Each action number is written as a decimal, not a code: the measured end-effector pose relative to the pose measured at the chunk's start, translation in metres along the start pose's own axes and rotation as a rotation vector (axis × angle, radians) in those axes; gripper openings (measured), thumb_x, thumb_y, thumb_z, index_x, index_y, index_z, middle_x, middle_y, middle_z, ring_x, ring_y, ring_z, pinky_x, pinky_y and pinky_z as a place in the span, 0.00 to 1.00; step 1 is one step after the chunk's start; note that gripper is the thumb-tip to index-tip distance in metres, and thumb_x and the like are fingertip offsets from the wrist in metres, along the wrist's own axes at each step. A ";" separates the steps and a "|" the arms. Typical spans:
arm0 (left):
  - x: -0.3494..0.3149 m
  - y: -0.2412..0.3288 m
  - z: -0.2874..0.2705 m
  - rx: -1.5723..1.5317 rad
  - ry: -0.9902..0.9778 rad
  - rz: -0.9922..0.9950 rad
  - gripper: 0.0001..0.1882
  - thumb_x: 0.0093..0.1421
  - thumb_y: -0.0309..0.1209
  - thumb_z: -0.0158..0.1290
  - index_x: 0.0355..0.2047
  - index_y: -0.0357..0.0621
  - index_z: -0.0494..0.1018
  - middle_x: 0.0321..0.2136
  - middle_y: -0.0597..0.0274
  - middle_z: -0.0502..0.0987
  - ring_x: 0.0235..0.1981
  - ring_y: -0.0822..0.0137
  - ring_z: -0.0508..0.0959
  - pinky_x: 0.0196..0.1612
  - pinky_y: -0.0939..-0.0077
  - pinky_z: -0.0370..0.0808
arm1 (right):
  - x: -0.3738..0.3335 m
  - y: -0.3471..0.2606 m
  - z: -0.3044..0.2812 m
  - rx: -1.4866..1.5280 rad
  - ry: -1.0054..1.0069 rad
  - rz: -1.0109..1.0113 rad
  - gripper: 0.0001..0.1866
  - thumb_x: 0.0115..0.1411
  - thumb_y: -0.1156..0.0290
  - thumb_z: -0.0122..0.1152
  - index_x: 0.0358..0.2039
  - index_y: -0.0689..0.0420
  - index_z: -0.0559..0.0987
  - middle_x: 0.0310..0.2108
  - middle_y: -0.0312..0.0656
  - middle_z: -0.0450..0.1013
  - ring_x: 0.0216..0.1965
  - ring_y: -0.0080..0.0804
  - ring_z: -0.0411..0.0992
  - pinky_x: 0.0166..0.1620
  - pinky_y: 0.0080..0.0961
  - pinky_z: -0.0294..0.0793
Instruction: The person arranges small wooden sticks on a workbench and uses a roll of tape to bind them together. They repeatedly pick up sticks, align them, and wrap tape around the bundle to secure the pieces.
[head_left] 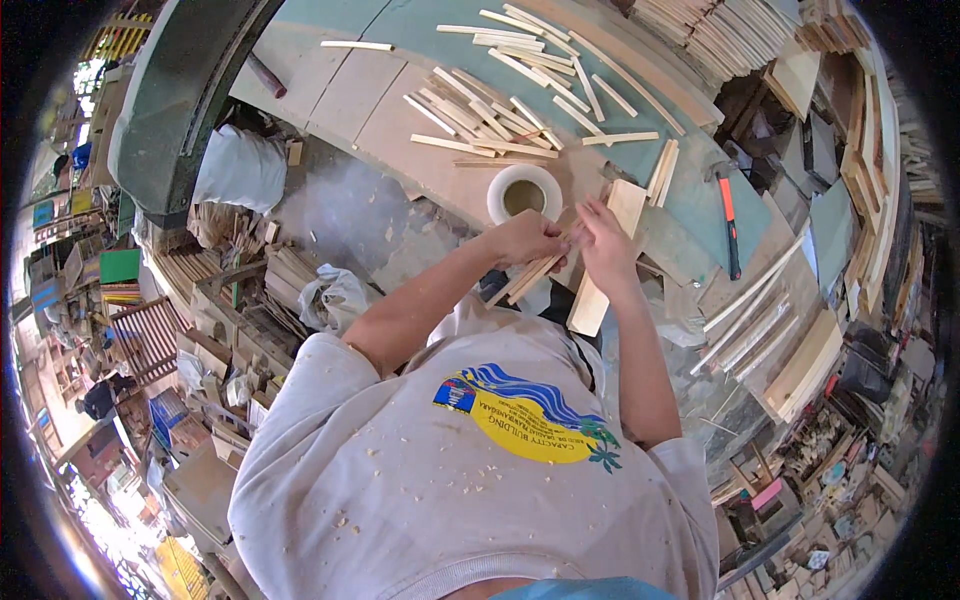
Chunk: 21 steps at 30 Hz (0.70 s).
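My left hand (530, 240) is closed, with its fingers curled round thin wooden strips (533, 280) that slant down toward my body. Close beside it, my right hand (605, 248) has bent fingers whose tips meet those of my left hand; what lies between them is too small to make out. A pale flat board (590, 305) runs beneath my right hand and wrist, tilted toward me. Just beyond my left hand stands a round white ring-shaped thing (497, 195) with a tan middle, either a roll or a shallow container.
Many loose pale sticks (480, 110) lie scattered on the worktable (370, 95). A hammer (728, 220) with a red and black handle rests at its right. Longer strips (750, 320) lie nearer on the right. A dark machine column (185, 100) rises at left, above stacked wood.
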<state>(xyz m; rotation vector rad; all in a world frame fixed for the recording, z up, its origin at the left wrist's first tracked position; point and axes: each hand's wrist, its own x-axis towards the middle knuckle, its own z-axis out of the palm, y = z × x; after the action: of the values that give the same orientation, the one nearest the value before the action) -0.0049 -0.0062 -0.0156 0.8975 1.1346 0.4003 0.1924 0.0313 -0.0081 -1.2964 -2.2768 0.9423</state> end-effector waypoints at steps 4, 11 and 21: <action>-0.015 -0.004 -0.012 0.191 -0.121 -0.025 0.17 0.65 0.38 0.56 0.30 0.33 0.81 0.27 0.59 0.84 0.29 0.71 0.83 0.34 0.74 0.78 | -0.019 -0.022 -0.015 -0.374 -0.214 -0.384 0.17 0.59 0.70 0.60 0.50 0.54 0.80 0.55 0.44 0.73 0.57 0.43 0.70 0.57 0.35 0.71; 0.003 -0.023 -0.022 0.571 -0.312 0.013 0.13 0.64 0.33 0.54 0.35 0.33 0.81 0.26 0.55 0.84 0.27 0.68 0.84 0.34 0.73 0.80 | -0.043 -0.002 -0.005 -0.242 -0.281 -0.483 0.12 0.52 0.68 0.65 0.39 0.53 0.80 0.35 0.36 0.72 0.40 0.39 0.70 0.45 0.38 0.70; -0.020 -0.019 -0.040 1.300 0.245 0.043 0.19 0.58 0.44 0.61 0.42 0.47 0.71 0.35 0.54 0.82 0.37 0.50 0.84 0.38 0.52 0.80 | -0.065 0.086 -0.053 -0.444 -0.156 -0.192 0.17 0.54 0.67 0.65 0.45 0.53 0.80 0.42 0.38 0.75 0.47 0.41 0.71 0.52 0.41 0.70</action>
<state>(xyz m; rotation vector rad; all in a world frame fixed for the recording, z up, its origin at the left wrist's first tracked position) -0.0516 -0.0150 -0.0239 2.0300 1.5953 -0.2870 0.3106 0.0265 -0.0287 -1.1647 -2.7844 0.5016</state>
